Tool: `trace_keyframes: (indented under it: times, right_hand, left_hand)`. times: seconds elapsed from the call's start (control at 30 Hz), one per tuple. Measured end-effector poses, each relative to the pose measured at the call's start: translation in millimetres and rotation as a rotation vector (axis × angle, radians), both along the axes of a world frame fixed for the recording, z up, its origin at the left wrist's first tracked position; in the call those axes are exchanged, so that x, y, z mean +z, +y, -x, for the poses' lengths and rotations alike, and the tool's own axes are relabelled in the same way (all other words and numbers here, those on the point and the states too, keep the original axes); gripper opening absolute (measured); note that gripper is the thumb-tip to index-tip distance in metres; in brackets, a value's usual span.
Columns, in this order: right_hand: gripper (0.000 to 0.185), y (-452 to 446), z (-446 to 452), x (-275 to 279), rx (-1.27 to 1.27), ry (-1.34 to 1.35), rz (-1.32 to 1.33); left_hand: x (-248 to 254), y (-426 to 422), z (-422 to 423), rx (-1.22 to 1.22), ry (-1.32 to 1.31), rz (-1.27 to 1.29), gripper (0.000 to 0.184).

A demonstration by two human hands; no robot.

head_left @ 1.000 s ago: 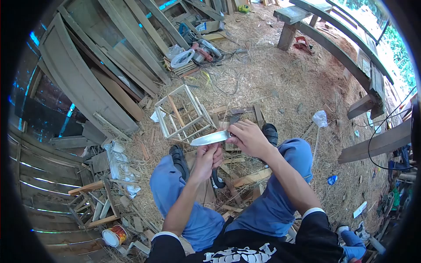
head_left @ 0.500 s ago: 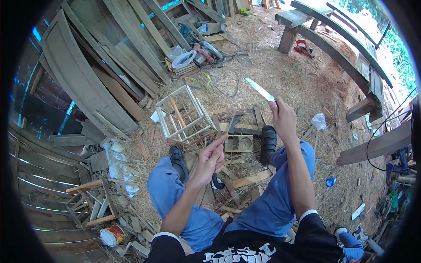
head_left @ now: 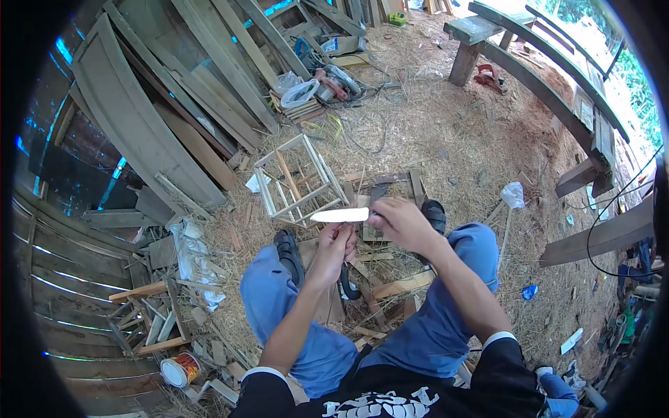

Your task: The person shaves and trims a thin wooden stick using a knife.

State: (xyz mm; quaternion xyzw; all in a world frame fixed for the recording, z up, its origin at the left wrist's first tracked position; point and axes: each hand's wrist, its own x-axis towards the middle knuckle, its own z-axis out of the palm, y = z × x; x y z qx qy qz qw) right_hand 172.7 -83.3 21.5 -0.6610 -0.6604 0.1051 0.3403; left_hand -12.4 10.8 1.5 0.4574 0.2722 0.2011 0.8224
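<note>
Knife (head_left: 339, 215) is lying crosswise, its handle end running into the right hand (head_left: 401, 221), whose fingers are clenching the handle and hiding most of it. The blade's long axis is pointing from that hand towards the person's left, tip outermost, and its flat is catching bright light. The left hand (head_left: 334, 251) is sitting just under the blade, nearer to the blade than the right hand is; its fingers are closing on a thin stick (head_left: 361, 182), which is rising beyond the knife, roughly square to it. Whether the edge is touching the stick or the fingertips, the view is not showing clearly.

Further out, a slatted wooden frame (head_left: 327, 188) is standing beyond the knife, mostly towards its tip side. The left sandal (head_left: 287, 258) is resting nearer the body than the knife and left of it, while the right sandal (head_left: 433, 217) is resting to its right, partly behind the right hand. A pale board (head_left: 403, 285) is lying nearer the body than the knife, slightly to its right, among scraps and straw. A plastic bag (head_left: 512, 196) is lying well to the knife's right, and tall wooden panels (head_left: 129, 104) are leaning far beyond it, on the left.
</note>
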Motion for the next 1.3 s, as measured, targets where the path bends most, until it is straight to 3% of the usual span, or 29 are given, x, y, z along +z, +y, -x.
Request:
trace_keyframes:
  times: [0.07, 0.27, 0.6, 0.7, 0.8, 0.9, 1.03, 1.07, 1.2, 1.3]
  right_hand:
    - [0.025, 3, 6, -5, 0.058, -0.035, 0.004]
    - [0.024, 7, -2, -1, 0.054, -0.133, -0.079]
    - [0.021, 4, -13, 10, 0.008, -0.159, -0.087]
    - [0.022, 1, -40, -1, -0.237, -0.156, -0.071]
    - [0.026, -2, -66, 15, -0.768, 0.055, 0.101]
    - [0.028, -7, -58, 12, -0.667, -0.022, -0.098]
    - [0.024, -17, -19, 13, -0.379, 0.008, -0.019]
    - [0.023, -14, -14, 8, -0.315, 0.000, -0.112]
    - [0.022, -4, -1, 12, -0.134, -0.006, 0.052]
    - [0.022, 7, 13, 1, 0.017, -0.036, -0.053]
  left_hand:
    - [0, -2, 0, 0.015, 0.014, 0.034, 0.043]
    - [6, -1, 6, -0.006, 0.010, 0.071, 0.015]
    - [13, 4, 9, -0.040, -0.002, 0.083, 0.018]
    - [31, 2, 17, -0.072, -0.026, 0.091, 0.028]
    - [25, -4, 22, -0.158, -0.061, 0.058, 0.042]
    - [14, -2, 20, -0.106, -0.071, 0.036, 0.045]
    - [11, 14, 22, 0.013, -0.018, 0.015, 0.048]
    - [13, 14, 22, 0.035, -0.016, 0.025, 0.048]
    - [3, 10, 17, 0.040, -0.017, -0.014, 0.045]
    - [4, 2, 9, 0.048, -0.036, -0.007, 0.043]
